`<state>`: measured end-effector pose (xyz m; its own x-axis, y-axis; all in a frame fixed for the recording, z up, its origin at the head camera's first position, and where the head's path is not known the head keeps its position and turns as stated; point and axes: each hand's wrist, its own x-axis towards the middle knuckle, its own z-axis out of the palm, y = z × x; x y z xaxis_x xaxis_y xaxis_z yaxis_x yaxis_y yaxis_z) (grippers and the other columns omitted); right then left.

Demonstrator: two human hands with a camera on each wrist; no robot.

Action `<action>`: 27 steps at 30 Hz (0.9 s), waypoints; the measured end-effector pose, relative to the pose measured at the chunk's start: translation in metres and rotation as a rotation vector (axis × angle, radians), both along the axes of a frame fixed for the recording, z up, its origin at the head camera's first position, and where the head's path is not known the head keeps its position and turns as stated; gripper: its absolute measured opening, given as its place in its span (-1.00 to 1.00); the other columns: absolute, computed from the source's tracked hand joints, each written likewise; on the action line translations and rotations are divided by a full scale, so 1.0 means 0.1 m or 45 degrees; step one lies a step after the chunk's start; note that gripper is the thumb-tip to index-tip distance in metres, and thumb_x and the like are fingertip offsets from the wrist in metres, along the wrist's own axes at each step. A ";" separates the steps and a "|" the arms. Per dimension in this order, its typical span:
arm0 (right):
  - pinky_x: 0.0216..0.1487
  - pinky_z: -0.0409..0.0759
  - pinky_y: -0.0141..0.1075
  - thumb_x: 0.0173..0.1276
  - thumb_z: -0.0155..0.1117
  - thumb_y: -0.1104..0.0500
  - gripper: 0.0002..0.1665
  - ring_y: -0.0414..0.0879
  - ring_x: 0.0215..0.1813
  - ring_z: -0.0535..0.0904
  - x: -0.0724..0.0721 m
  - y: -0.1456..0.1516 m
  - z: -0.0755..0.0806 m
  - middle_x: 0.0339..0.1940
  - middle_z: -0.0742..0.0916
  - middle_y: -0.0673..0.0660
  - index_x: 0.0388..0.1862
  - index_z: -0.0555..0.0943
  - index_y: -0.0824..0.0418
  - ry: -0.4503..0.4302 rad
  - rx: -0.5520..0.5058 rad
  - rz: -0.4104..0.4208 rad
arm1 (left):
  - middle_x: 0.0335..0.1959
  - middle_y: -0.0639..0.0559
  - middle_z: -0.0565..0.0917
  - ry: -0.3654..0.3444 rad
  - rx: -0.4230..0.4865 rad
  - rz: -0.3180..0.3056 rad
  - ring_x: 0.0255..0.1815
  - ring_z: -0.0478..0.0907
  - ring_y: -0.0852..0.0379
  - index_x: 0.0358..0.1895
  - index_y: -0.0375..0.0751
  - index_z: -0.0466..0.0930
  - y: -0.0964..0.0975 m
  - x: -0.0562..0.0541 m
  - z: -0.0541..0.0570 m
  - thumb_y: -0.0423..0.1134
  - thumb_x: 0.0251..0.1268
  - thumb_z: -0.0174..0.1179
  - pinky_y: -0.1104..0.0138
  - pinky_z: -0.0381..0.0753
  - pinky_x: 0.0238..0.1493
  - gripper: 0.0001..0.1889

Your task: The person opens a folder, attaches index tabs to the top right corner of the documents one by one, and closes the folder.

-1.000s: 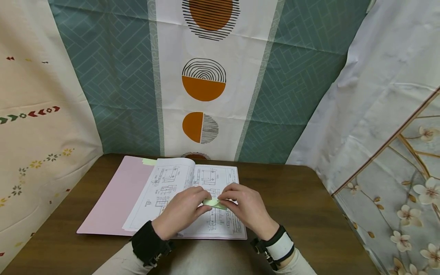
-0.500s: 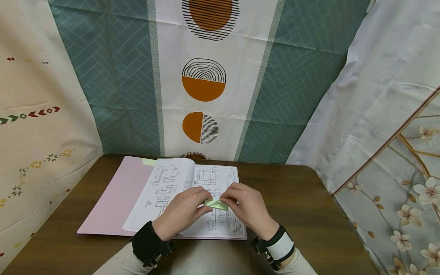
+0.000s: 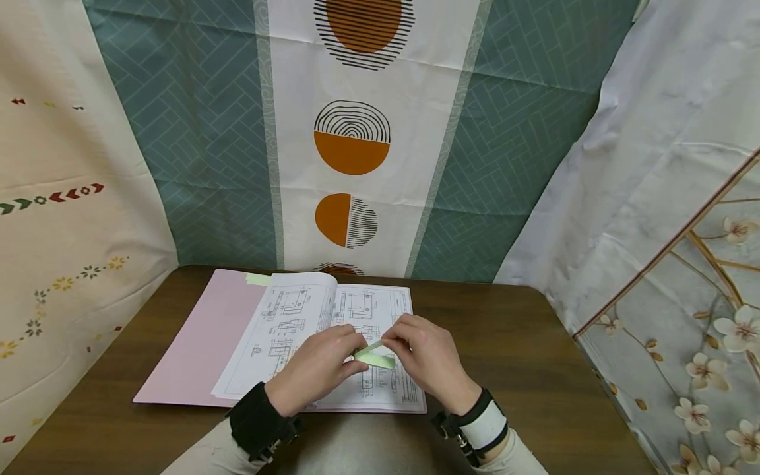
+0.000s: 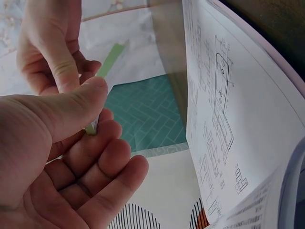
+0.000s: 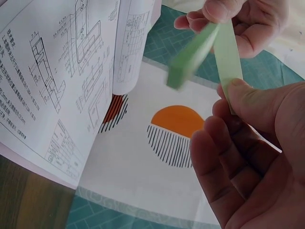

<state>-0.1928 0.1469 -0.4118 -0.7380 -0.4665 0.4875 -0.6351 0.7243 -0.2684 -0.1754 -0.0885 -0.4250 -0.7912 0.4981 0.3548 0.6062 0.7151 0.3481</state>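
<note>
Green paper is held in both hands above the open book (image 3: 285, 330): a pad (image 3: 377, 361) is clamped between the thumb and index finger of the left hand (image 3: 323, 359), its other fingers loosely curled, and the far end of a thin strip (image 5: 228, 57) is pinched by thumb and index finger of the right hand (image 3: 423, 353). Pad and strip are spread in a V from the left fingertips; whether they are joined there is hidden. With the pad as clock centre and 12 away from the person, part of the right-hand page is covered by the hands. The left-hand page is seen at 10 o'clock, the pink cover (image 3: 196, 349) at 9, and on its top edge a pale green tab (image 3: 258, 280) at 10. Behind the table (image 3: 505, 369), a patterned cloth (image 3: 350, 86) is hung at 12. The pages are printed with line drawings and small Chinese characters, too blurred to be read reliably. Beyond the book's right edge, dark wood is seen from 2 to 4 o'clock, bounded by a rounded corner at 2.
</note>
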 end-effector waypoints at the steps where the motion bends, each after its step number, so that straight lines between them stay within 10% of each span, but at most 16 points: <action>1: -0.26 0.61 -0.36 0.39 0.68 0.13 -0.91 -0.30 -0.28 0.56 0.00 0.01 0.00 -0.27 0.74 -0.20 -0.23 0.87 -0.04 0.005 -0.009 -0.009 | -0.26 0.24 0.63 0.002 -0.010 -0.004 -0.28 0.48 0.26 -0.09 -0.05 0.79 0.00 0.00 0.00 -0.11 0.32 0.63 0.32 0.57 -0.20 -0.76; 27: -0.30 0.58 -0.36 0.38 0.69 0.18 -0.81 -0.28 -0.34 0.52 -0.03 0.13 0.07 -0.25 0.75 -0.18 -0.08 0.89 -0.03 -0.007 -0.096 -0.105 | -0.30 0.22 0.62 -0.010 -0.061 0.083 -0.32 0.46 0.26 -0.15 -0.05 0.77 -0.03 0.05 -0.04 -0.12 0.31 0.64 0.32 0.54 -0.28 -0.77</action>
